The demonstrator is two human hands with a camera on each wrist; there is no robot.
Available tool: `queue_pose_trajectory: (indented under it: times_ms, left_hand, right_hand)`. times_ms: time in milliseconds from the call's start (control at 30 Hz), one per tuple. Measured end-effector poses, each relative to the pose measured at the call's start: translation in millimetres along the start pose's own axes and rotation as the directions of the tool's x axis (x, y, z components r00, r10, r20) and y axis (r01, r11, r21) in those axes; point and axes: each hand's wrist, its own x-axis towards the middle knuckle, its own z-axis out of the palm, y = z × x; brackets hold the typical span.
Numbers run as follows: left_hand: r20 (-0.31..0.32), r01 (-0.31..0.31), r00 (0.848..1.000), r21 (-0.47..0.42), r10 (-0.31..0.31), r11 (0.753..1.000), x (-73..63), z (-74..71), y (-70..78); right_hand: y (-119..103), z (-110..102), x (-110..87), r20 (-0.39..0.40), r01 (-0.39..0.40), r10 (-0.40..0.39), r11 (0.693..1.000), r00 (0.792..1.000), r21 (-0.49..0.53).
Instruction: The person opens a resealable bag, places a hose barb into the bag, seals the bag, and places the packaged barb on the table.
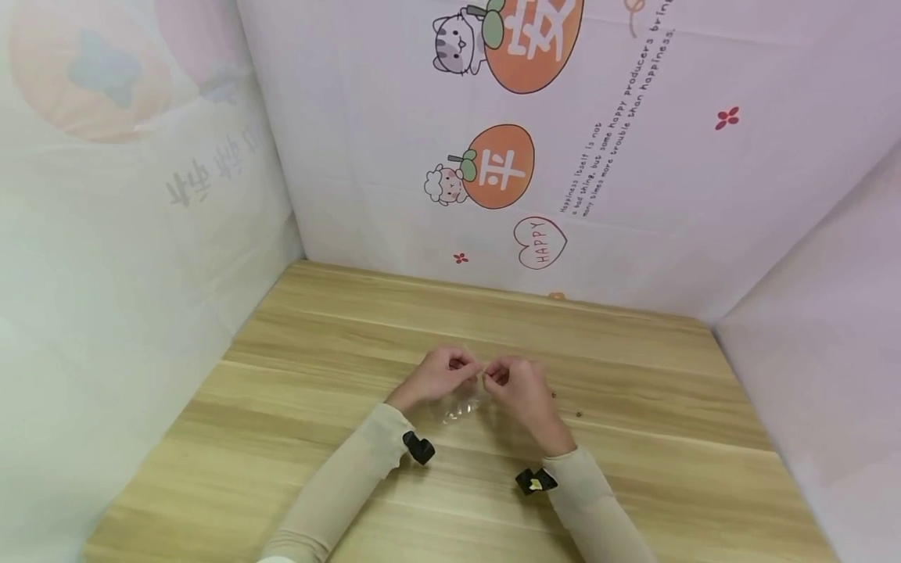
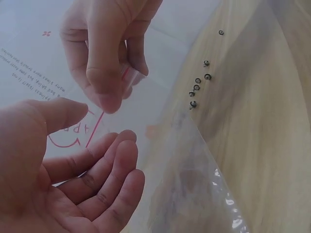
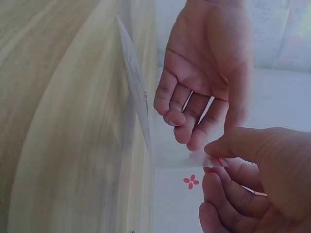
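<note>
A clear plastic zip bag (image 2: 170,199) with a red line along its top hangs between the two hands, its lower part near the tabletop. Thumb and fingers of my right hand (image 3: 272,170) pinch the bag's red-striped edge. My left hand (image 2: 73,170) is beside that edge, its thumb apart from the loosely bent fingers. In the head view the left hand (image 1: 439,375) and right hand (image 1: 521,391) nearly meet at the fingertips. Several small dark screw-like pieces (image 2: 207,76) lie on the wood beyond the bag. Whether the bag holds anything is unclear.
The wood-grain table (image 1: 338,328) is bordered by white printed cloth walls (image 1: 380,156) at the back and sides. Black wrist cameras, one left (image 1: 418,448) and one right (image 1: 536,481), sit at the sleeve cuffs.
</note>
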Motion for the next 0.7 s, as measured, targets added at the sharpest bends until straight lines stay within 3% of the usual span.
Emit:
queue_pose_trajectory:
  times_ms: [200, 533, 700]
  left_hand:
    - [-0.017, 0.036, 0.999, 0.026, -0.035, 0.999, -1.2, 5.3, 0.3]
    - [-0.011, 0.012, 1.0, 0.01, -0.012, 1.0, 0.3, 6.1, -5.9]
    - [0.004, 0.037, 0.999, -0.027, -0.037, 0.999, 2.4, 5.2, -9.3]
  right_hand:
    - [-1, 1, -4.0, 0.065, -0.023, 0.023, 1.0, 0.998, -0.002]
    - [0, 9, -4.7, 0.126, -0.016, 0.01, 0.999, 0.992, 0.043]
    - [3, 7, -2.6, 0.171, -0.085, 0.062, 0.988, 0.983, 0.128]
